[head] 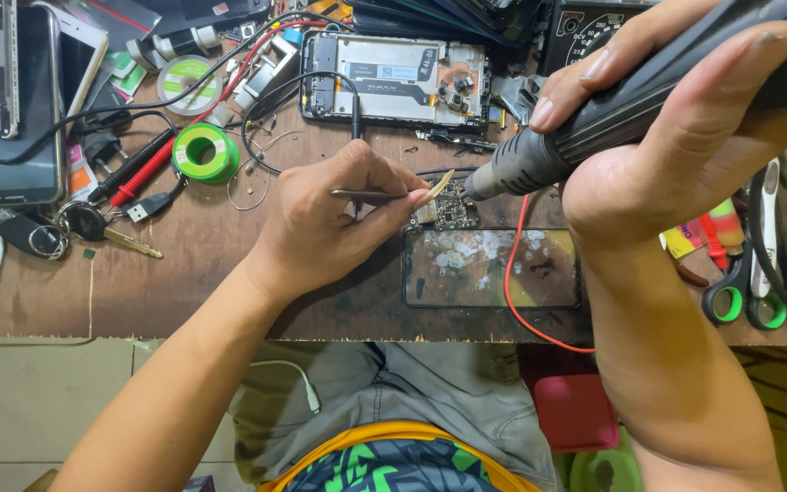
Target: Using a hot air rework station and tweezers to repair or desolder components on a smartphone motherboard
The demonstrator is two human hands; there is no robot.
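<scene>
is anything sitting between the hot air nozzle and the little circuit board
Nothing visible does. The nozzle of the hot air tool in the right hand points straight at the small circuit board. The tweezers in the left hand come in from the other side, holding a tan strip just above the board.

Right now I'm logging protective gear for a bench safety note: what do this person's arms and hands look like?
Both arms are bare to past the elbow, with no sleeves. The left hand and right hand wear no gloves, rings, watch or wrist strap. Fingernails on the right fingers are short.
</scene>
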